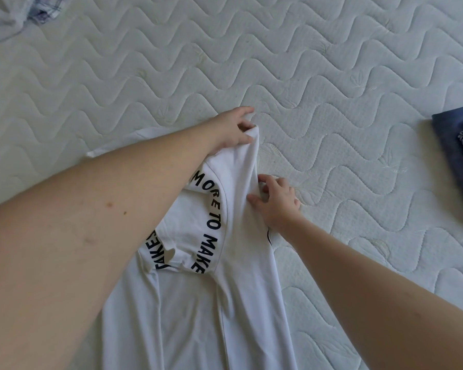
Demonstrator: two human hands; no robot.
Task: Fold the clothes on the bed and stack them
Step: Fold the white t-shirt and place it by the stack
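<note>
A white T-shirt (pixel 241 276) with black lettering around its neck lies on the quilted mattress (pixel 318 84), running from the centre toward the bottom edge. My left hand (pixel 231 128) pinches the top corner of a folded-over part and holds it raised a little off the bed. My right hand (pixel 274 202) grips the same fold's right edge lower down, fingers curled into the cloth. My left forearm hides the shirt's left side.
A stack of folded dark blue clothes (pixel 456 156) sits at the right edge. A loose pile of white and plaid clothes (pixel 24 14) lies in the top left corner. Bare mattress stretches across the far side.
</note>
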